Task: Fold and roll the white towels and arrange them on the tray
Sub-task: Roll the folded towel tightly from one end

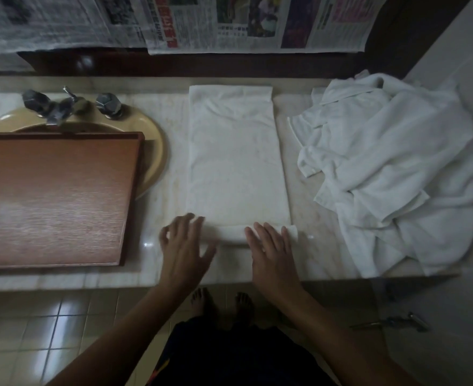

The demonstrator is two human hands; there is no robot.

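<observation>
A white towel (235, 157) lies folded into a long strip on the marble counter, running from the back wall toward me. Its near end is turned up into a small roll (233, 234). My left hand (186, 243) rests flat on the roll's left end, fingers spread and blurred. My right hand (270, 246) presses flat on the roll's right part with straight fingers. A brown wooden tray (57, 199) sits to the left, lying over the sink, with nothing on it.
A heap of loose white towels (396, 174) covers the counter's right side. A beige sink (151, 140) with a metal tap (62, 107) lies under the tray's far edge. Newspapers (174, 20) hang along the back wall. The counter's front edge (90, 280) runs just below my hands.
</observation>
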